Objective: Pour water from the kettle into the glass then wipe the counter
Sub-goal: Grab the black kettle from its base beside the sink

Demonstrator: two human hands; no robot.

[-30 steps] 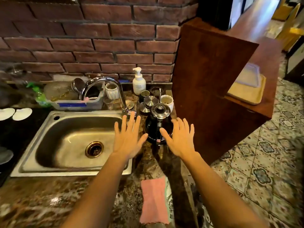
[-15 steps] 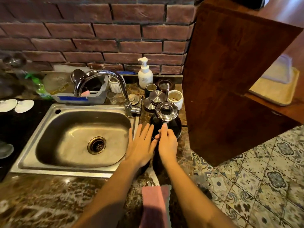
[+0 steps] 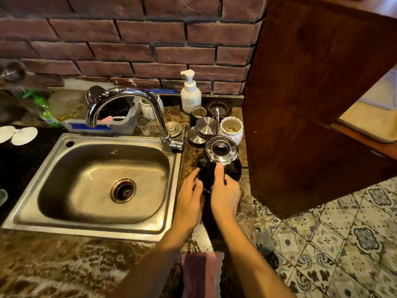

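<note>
The black kettle (image 3: pixel 233 168) with a shiny steel lid stands on the marbled counter (image 3: pixel 64 265) just right of the sink. My right hand (image 3: pixel 224 194) is wrapped around the handle at its near side, with the thumb stretched up to the lid's rim. My left hand (image 3: pixel 189 198) lies flat against the kettle's left side, fingers extended, holding nothing. A clear glass (image 3: pixel 143 126) stands behind the tap, near the back wall. A pink cloth (image 3: pixel 200 274) lies on the counter's front edge between my forearms.
The steel sink (image 3: pixel 32 214) and curved tap (image 3: pixel 129 95) fill the left. A soap pump (image 3: pixel 190 95), white cups (image 3: pixel 232 127) and steel lids (image 3: pixel 205 125) crowd behind the kettle. A wooden panel (image 3: pixel 300 104) stands close on the right; the counter edge drops to tiled floor (image 3: pixel 333 244).
Both hands have come in from spread and open to the kettle. The right has closed on its handle and the left rests at its side. The view has moved closer.
</note>
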